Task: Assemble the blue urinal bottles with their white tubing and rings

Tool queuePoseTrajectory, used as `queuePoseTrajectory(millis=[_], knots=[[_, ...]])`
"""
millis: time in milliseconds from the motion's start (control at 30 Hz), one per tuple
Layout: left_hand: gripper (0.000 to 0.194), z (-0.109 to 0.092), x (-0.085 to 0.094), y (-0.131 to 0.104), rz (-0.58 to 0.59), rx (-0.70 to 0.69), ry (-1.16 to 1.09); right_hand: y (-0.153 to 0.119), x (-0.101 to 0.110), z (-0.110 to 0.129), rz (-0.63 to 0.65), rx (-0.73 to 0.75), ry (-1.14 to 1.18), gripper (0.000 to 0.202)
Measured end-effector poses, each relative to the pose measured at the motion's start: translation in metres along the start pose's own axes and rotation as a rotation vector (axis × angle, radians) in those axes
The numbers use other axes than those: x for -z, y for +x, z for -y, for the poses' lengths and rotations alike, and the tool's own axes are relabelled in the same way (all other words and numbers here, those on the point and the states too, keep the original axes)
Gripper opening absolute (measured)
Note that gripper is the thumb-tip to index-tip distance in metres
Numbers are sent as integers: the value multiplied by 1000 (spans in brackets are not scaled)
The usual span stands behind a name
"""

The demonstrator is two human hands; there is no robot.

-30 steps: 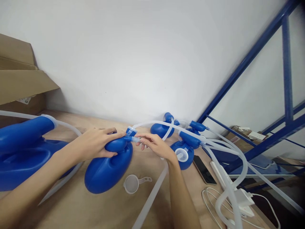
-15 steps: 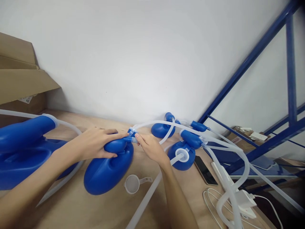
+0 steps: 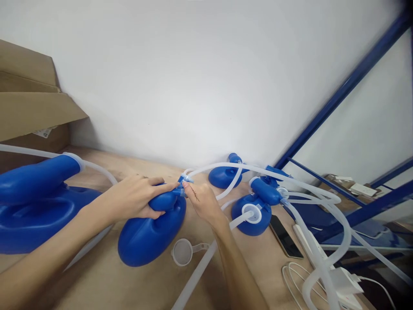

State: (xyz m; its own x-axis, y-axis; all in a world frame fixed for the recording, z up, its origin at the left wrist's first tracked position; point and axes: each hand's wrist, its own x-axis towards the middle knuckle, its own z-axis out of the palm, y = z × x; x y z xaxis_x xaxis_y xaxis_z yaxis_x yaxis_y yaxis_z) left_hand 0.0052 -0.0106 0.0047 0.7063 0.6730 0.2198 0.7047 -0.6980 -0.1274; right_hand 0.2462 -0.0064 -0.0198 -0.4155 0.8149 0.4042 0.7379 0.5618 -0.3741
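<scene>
A blue plastic urinal bottle [image 3: 151, 241] lies on the wooden table in front of me. My left hand [image 3: 137, 197] is closed around its neck, thumb on the near side and fingers over the top. My right hand [image 3: 203, 201] pinches the end of a translucent hose [image 3: 222, 165] at the bottle's blue spout; its fingers partly hide the joint. Below the hands rests a white round cap [image 3: 182, 252] with a strap. Another length of hose [image 3: 196, 277] passes under my right forearm.
At left stand a larger blue bottle [image 3: 45, 215] and an open cardboard box [image 3: 35, 110]. More blue bottles [image 3: 250, 232] with looped hoses are at right, beside a phone [image 3: 285, 237], a power strip [image 3: 348, 297] and cables. A blue metal frame [image 3: 348, 88] rises at the right.
The view has turned slightly left, so everything sits a little further right. My right hand has come closer to the spout, and less of the clear hose end shows between them.
</scene>
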Motion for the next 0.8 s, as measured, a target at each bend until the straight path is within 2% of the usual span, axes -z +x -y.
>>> queuePoseTrajectory(millis=[167,267,467,600,700,800], knots=[[65,-6,3,1,17,-7,38,5,-10,3,-29,77,-120,61],[63,-7,3,1,2,5,46,8,-6,7,-22,73,-94,62],[71,-1,4,0,16,26,-57,0,26,10,157,22,172,49],[75,-2,4,-1,16,40,-59,-8,42,2,250,62,270,28],[75,-3,3,-2,-2,36,-70,-11,44,-5,234,70,328,19],[76,-2,1,-2,-16,30,-78,-11,41,-8,148,73,353,18]])
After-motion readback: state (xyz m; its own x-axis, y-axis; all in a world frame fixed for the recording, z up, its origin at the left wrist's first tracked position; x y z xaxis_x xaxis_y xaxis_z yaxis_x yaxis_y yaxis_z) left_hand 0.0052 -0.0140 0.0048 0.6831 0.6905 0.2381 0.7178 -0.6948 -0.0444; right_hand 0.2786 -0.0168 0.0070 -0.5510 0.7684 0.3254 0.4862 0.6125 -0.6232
